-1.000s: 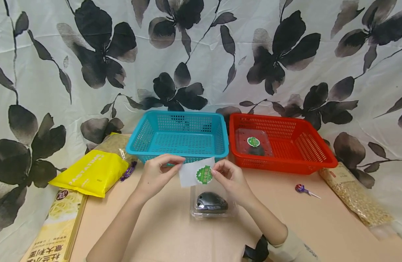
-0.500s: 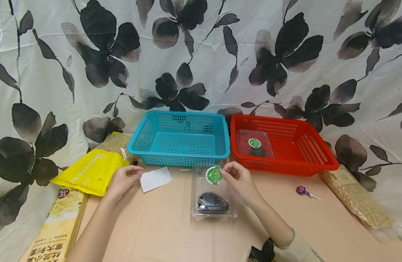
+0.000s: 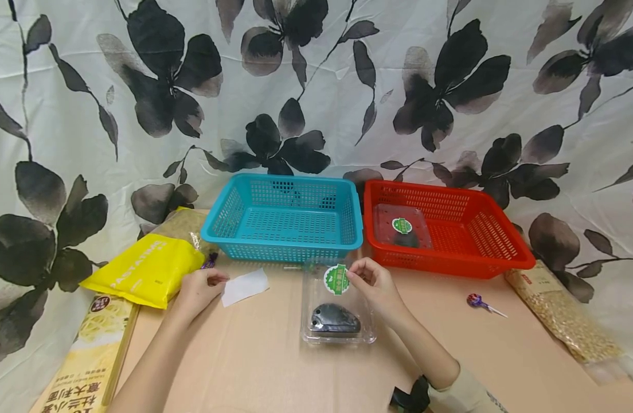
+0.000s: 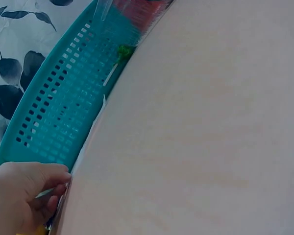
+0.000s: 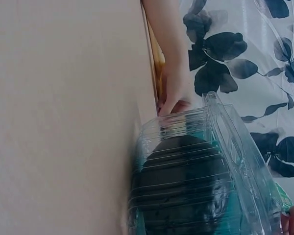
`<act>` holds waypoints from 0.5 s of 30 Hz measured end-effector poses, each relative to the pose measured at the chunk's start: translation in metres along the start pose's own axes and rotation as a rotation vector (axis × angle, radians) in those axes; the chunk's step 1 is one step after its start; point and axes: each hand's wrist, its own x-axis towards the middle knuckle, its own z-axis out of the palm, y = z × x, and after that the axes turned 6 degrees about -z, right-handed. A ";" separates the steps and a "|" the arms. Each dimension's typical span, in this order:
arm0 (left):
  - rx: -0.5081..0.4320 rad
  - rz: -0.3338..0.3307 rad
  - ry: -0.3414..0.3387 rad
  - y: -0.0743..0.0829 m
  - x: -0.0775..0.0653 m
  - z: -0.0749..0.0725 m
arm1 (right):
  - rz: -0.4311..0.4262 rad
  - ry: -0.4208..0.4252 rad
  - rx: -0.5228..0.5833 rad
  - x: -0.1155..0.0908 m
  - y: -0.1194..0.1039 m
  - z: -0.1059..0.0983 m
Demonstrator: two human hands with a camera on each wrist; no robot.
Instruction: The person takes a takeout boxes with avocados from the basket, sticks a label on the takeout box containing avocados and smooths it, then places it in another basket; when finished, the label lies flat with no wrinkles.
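My left hand pinches the left corner of a small white backing paper, low over the table beside the yellow bag. In the left wrist view the paper is seen nearly edge-on in front of the turquoise basket. My right hand pinches the right edge of a round green and white sticker at the far part of a clear plastic box. Whether the sticker touches the lid, I cannot tell. Inside the box lies a dark, glossy, rounded object, large in the right wrist view.
Behind the hands stand a turquoise basket and a red basket, the red one holding another stickered clear box. A yellow bag and a pasta package lie left. At right are a lollipop and a grain bag.
The hands have parted. My left hand has drawn the white paper leftward and down, away from the sticker. The sticker, in my right hand, has come to the clear box's far part.
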 end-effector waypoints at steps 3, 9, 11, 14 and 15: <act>0.058 0.045 0.015 0.007 0.000 -0.002 | 0.008 0.004 -0.008 0.000 0.000 0.000; -0.034 0.131 0.000 0.069 -0.010 -0.009 | 0.011 -0.015 -0.019 0.001 -0.002 0.000; -0.126 0.184 -0.043 0.097 -0.015 -0.008 | 0.012 -0.020 -0.019 0.001 -0.003 0.000; -0.234 0.252 -0.133 0.135 -0.022 0.000 | 0.015 -0.018 -0.019 0.001 -0.004 0.001; -0.260 0.269 -0.153 0.144 -0.023 0.005 | 0.014 -0.017 -0.020 0.001 -0.004 0.002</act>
